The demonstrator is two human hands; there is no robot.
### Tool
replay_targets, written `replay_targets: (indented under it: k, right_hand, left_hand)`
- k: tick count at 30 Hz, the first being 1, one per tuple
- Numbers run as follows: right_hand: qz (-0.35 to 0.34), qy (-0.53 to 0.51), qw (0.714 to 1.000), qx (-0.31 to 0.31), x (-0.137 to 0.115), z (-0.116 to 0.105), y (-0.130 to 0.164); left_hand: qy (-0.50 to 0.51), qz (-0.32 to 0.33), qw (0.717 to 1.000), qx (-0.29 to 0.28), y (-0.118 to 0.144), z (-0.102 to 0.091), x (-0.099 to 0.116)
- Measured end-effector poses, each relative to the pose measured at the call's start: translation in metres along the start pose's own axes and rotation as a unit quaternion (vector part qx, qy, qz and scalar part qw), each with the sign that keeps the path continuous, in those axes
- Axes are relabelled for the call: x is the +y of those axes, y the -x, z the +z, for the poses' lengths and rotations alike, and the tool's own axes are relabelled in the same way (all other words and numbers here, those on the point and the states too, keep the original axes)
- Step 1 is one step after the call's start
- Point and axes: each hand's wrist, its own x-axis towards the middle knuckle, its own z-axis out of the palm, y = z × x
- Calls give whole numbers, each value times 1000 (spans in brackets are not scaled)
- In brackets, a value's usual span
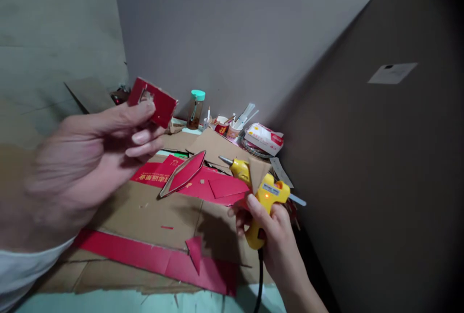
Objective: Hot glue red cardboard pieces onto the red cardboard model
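Glue gun (268, 199): clamped in your right hand (278, 235); nozzle (226, 160) left, long axis sloping down rightward.
Red card (161, 110): pinched in your left hand (89, 153); seems to slant likewise.
Hands: apart.

A makeshift craft corner here, home or small workshop, hard to call which! A grey wall (217, 37) rises close behind the tabletop (203, 299), cut cardboard (155, 216) sprawls right across it, a yellow glue gun (268, 197) glows at its indicator, and along the back sit a drinking bottle (195, 115), stick-filled cups (233, 132), a white-and-red packet (263, 138).
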Motion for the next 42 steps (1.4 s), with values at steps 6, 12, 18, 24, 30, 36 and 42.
replay_targets:
  k: [6, 12, 18, 24, 30, 36, 42]
  right_hand:
    - [133, 104, 982, -84, 43, -16, 27]
    - [72, 348, 931, -80, 50, -26, 32]
    - [27, 525, 849, -60, 31, -36, 30]
    - [-99, 591, 782, -172, -7, -16, -6]
    - [-180, 565, 764, -254, 8, 23, -115]
    - [-183, 542, 770, -282, 33, 36, -160]
    - [-207, 498, 825, -169, 25, 24, -120]
  left_hand:
    - [-53, -9, 998, -41, -8, -5, -15]
    - [-130, -22, 991, -26, -4, -21, -42]
    - [-174, -32, 984, 10, 0, -32, -58]
    - [-175, -43, 983, 20, -3, -38, -66]
    - [-171, -49, 983, 34, -3, -47, -70]
    - [-174, -58, 982, 38, -6, -49, -72]
    - [-194, -36, 979, 55, 3, -46, -70]
